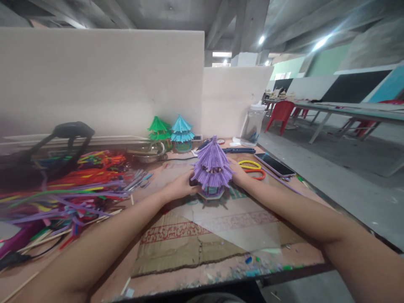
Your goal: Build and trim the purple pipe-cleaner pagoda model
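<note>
A small purple model pagoda (pixel 212 166) with a two-tiered, fringed roof and a pale base stands upright in front of me. My left hand (pixel 182 184) grips it from the left, beside a small dark patch I cannot make out. On the opposite side my right hand (pixel 239 173) is closed around it, its fingers mostly hidden behind the roof. Beneath the pagoda lies a cardboard sheet (pixel 170 248); whether the base touches it, I cannot tell. Just right of my right hand are scissors with yellow and orange handles (pixel 255 174).
Green (pixel 158 130) and blue model pagodas (pixel 182 134) stand at the back by a white partition (pixel 104 80). Bundles of coloured pipe cleaners (pixel 94 176) cover the left side. A phone (pixel 274 164) and a clear bottle (pixel 253 126) are at the right. Scraps litter the front edge.
</note>
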`<action>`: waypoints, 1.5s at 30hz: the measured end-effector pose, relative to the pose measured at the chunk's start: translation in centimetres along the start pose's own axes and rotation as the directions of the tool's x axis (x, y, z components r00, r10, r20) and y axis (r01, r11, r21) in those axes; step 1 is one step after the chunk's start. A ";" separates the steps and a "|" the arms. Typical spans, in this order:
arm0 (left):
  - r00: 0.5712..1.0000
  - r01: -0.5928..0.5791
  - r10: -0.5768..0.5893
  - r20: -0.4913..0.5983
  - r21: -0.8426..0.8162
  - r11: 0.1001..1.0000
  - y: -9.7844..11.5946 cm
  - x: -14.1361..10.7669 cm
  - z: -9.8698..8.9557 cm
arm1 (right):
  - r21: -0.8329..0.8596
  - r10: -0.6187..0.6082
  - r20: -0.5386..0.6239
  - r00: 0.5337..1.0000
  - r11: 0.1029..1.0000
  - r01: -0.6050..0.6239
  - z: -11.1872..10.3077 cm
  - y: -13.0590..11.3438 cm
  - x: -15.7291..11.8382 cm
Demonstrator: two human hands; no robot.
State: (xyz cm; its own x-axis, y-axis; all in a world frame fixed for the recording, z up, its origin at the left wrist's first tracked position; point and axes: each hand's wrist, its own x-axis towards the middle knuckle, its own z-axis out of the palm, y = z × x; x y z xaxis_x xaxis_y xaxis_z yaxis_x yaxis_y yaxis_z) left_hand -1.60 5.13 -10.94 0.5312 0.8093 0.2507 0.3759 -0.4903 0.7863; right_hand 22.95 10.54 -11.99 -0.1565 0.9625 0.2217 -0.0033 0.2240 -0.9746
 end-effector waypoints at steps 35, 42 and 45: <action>0.923 0.185 -0.065 -0.379 0.288 0.940 -2.4 0.4 -5.2 | 0.158 0.072 0.065 0.995 0.984 -0.082 0.6 0.1 -0.3; 0.925 0.193 -0.028 -0.378 0.406 0.893 -1.5 -0.2 -3.6 | -0.025 -0.029 -0.010 1.000 0.999 0.029 0.5 -0.5 -1.0; 0.900 0.176 0.042 -0.434 0.450 0.876 -3.0 -0.1 -3.9 | -0.080 -0.074 -0.028 0.997 0.994 0.071 0.3 -0.6 -1.1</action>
State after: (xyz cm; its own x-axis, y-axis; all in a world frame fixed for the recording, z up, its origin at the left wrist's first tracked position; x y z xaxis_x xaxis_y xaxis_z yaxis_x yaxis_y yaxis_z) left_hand -5.76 7.73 -11.13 0.1648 0.8480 0.5038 0.7639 -0.4328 0.4786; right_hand 22.84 9.27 -11.62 -0.1281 0.9473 0.2937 0.0648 0.3035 -0.9506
